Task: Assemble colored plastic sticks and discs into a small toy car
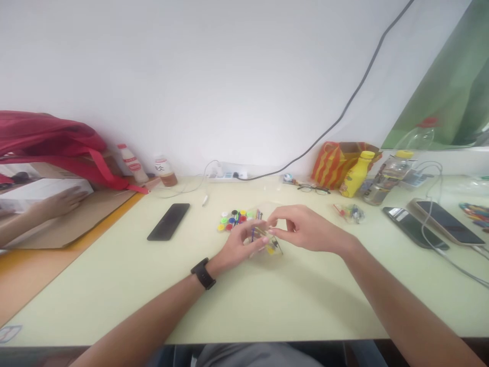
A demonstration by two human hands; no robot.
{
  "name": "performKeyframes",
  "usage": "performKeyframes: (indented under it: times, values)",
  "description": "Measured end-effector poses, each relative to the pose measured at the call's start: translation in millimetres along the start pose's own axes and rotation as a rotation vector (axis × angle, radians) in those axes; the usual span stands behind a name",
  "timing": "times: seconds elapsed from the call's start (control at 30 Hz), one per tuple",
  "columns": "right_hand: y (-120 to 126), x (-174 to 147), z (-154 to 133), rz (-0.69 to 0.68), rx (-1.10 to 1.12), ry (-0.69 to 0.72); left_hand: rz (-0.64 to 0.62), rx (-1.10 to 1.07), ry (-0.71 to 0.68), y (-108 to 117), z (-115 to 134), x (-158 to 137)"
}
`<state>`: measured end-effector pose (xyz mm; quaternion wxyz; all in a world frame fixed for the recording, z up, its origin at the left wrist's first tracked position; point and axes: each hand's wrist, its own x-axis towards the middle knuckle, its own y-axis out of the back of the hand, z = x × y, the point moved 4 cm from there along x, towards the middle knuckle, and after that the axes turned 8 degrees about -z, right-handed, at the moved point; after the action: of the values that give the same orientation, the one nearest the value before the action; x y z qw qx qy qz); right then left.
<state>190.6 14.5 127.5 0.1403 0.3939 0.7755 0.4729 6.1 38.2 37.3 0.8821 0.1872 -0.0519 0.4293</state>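
A clear plastic bag (pixel 270 250) is held by the left hand (pixel 241 245) — the right hand's (pixel 303 228) grip cannot be told — and lettering on the white-labelled plastic bottle (pixel 165 172) is blurred.

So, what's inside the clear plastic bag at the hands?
A yellow piece and thin dark pieces show through the clear plastic bag, too blurred to identify. The left hand covers part of it; contents behind can't be seen.

You can read 0 texts, brands or numbers with certainty. Far left, the print on the red-and-white bottle (pixel 133 165) and the dark characters on the brown-drink bottle (pixel 165 173) are blurred; near left, the table sticker (pixel 10 333) is illegible.
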Motion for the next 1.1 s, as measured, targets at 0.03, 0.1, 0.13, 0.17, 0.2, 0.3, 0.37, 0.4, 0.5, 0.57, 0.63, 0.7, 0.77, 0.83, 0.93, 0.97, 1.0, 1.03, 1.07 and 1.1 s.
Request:
performKeyframes:
  times: [0.03,0.1,0.13,0.17,0.2,0.3,0.37,0.4,0.5,0.57,0.63,0.7,0.77,0.83,0.93,0.97,1.0,1.03,1.07,1.1]
  values:
    - [-1,-1,1,0.015,0.01,-0.007,0.056,-0.006,-0.022,3,0,0]
    - [-3,-4,3,0.047,0.038,-0.021,0.146,-0.005,-0.063,8,0,1]
    - [-4,-5,4,0.059,0.056,-0.023,0.165,-0.009,-0.077,10,0,1]
    - [-7,-5,6,0.07,0.076,-0.019,0.169,-0.02,-0.083,10,-1,2]
    - [-10,-6,8,0.093,0.095,-0.004,0.17,-0.037,-0.083,11,-2,2]
    - [-14,-10,19,0.366,0.16,0.037,0.208,-0.092,-0.067,12,-6,3]
    - [-16,-15,33,0.634,0.24,0.012,0.246,-0.124,-0.04,12,-9,4]
    - [-20,-16,40,0.69,0.303,-0.009,0.256,-0.14,-0.022,13,-10,4]
    - [-42,-8,57,0.497,0.586,-0.047,0.271,-0.18,0.027,13,-11,5]
    - [-57,0,62,0.341,0.772,-0.07,0.277,-0.194,0.04,14,-9,5]
    - [-67,5,64,0.3,0.888,-0.098,0.273,-0.207,0.045,15,-8,5]
    - [-72,8,64,0.331,0.936,-0.124,0.271,-0.223,0.052,15,-7,5]
    - [-74,9,66,0.373,0.953,-0.145,0.281,-0.233,0.062,16,-9,5]
    - [-74,8,69,0.405,0.966,-0.165,0.287,-0.234,0.081,18,-13,5]
    - [-73,5,75,0.427,0.994,-0.188,0.276,-0.236,0.113,20,-19,6]
    - [-73,5,76,0.429,1.001,-0.191,0.27,-0.235,0.121,20,-21,7]
    - [-73,4,77,0.432,1.008,-0.194,0.261,-0.234,0.128,21,-22,7]
    - [-73,4,77,0.436,1.014,-0.198,0.25,-0.232,0.133,21,-23,7]
    - [-72,4,77,0.441,1.016,-0.202,0.237,-0.231,0.134,22,-23,7]
    - [-71,4,76,0.446,1.013,-0.206,0.223,-0.231,0.133,22,-22,7]
